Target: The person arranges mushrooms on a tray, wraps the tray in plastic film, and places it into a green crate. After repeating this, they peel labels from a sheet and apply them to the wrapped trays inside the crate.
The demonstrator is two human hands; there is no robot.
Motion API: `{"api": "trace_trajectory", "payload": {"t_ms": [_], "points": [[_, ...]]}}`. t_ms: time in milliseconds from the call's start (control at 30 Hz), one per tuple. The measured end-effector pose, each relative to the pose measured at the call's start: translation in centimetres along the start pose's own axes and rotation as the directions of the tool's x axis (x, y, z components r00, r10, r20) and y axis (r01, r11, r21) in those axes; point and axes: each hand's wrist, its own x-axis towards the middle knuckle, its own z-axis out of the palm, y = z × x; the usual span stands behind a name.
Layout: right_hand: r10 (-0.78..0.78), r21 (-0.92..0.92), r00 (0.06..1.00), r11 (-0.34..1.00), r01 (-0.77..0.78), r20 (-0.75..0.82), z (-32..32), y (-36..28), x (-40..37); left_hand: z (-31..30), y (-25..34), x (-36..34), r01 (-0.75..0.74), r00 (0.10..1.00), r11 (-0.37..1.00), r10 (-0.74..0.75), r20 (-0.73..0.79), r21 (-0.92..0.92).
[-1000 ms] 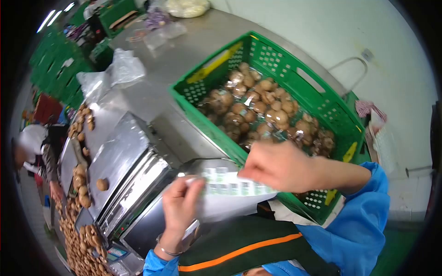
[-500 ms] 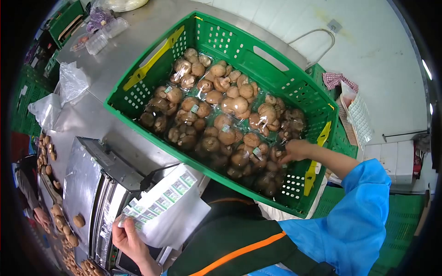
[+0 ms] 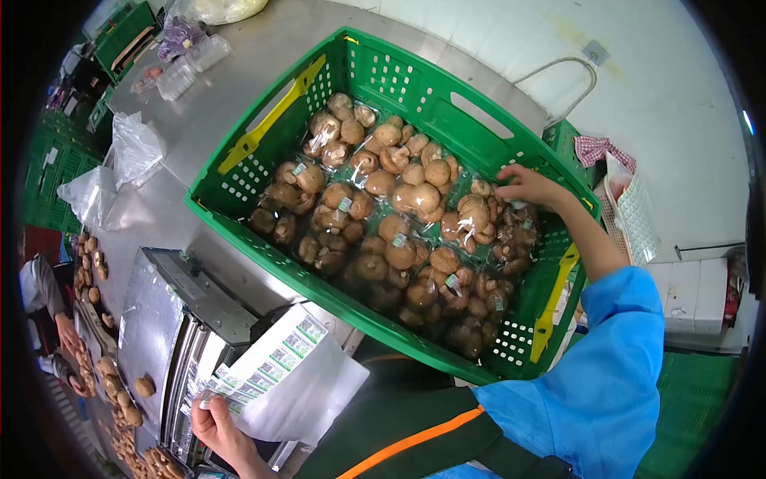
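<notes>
Head cam: metal machine & loose mushrooms are seen L of green crate. Metal desk is backed by white wall. Label sheet is pinched in L hand; R hand's fingers are held slightly apart at bagged mushrooms in crate; contact can't be told.

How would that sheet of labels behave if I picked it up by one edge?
The sheet of labels would probably flop, as its blank part already bends. It's likely very light: the left hand holds it by one end between thumb and finger. It may crease easily, since it looks paper-thin.
</notes>
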Motion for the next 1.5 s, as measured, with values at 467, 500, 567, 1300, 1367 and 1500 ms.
{"api": "trace_trajectory", "payload": {"t_ms": [467, 500, 567, 1300, 1367, 1500], "points": [[-0.404, 0.110, 0.894, 0.915, 0.389, 0.195, 4.8, -10.5, 11.2, 2.0, 2.0, -0.7, -0.090, 0.992, 0.993, 0.083, 0.097, 0.070], [-0.378, -0.107, 0.913, 0.912, 0.396, 0.156, 5.1, -11.1, 11.4, 2.0, 2.4, -0.7, -0.110, 0.988, 0.992, 0.102, 0.114, 0.066], [-0.484, -0.088, 0.871, 0.867, 0.490, 0.079, 4.3, -12.8, 12.1, 1.0, 1.6, -0.8, -0.056, 0.996, 0.995, 0.051, 0.067, 0.086], [-0.983, 0.238, -0.164, -0.142, 0.961, 0.076, 15.4, -31.9, -13.6, 2.6, 5.3, 1.5, 0.141, 0.982, 0.985, -0.152, 0.110, 0.096], [-0.969, 0.268, -0.222, -0.245, 0.932, -0.112, 14.9, -31.7, -14.0, 2.1, 4.9, 1.5, 0.281, 0.957, 0.958, -0.284, 0.059, 0.048], [-0.602, 0.588, 0.687, 0.402, 0.702, -0.408, 8.4, -32.4, -2.4, -1.9, 3.4, 3.0, -0.065, 0.863, 0.963, -0.077, -0.500, -0.260]]}}
